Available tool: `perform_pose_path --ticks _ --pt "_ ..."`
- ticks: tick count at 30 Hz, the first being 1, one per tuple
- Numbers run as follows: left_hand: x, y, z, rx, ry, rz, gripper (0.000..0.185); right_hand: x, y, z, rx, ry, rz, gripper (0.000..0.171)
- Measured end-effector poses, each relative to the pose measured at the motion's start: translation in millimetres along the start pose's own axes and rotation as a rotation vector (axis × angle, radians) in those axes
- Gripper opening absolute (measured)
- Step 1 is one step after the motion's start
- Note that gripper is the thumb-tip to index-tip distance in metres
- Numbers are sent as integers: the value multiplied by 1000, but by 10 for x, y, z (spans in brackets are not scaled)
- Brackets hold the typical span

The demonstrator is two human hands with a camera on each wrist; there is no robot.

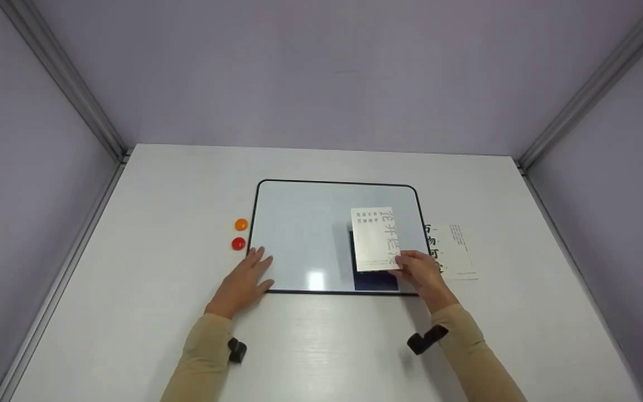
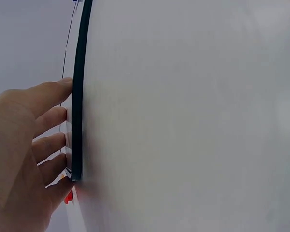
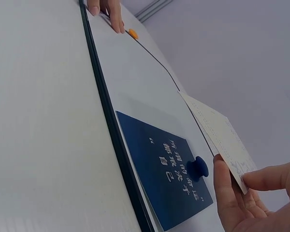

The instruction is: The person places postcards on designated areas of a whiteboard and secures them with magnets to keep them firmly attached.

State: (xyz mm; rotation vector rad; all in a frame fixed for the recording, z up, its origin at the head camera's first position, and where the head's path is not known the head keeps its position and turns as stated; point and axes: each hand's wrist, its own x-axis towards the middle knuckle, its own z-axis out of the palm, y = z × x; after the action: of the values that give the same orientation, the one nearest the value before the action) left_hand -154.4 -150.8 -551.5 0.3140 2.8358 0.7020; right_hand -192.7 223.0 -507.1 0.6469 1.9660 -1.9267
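R fingers pinching white card

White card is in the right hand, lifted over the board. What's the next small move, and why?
Probably lower the white card flat onto bare board beside the blue card. The right hand pinches it tilted above that card, whose blue magnet pins it, while the left hand steadies the board's corner.

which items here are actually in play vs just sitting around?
In play:
black-framed whiteboard, steadied by left hand
white printed card, pinched by right hand
dark blue card under blue magnet

Idle:
orange magnet
red magnet
second white card
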Motion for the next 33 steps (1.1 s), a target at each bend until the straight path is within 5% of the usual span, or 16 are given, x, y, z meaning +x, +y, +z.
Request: perform_pose_path --ticks 33 --pt "-15 -34 12 0 -3 -2 59 32 146 419 -15 -49 21 23"
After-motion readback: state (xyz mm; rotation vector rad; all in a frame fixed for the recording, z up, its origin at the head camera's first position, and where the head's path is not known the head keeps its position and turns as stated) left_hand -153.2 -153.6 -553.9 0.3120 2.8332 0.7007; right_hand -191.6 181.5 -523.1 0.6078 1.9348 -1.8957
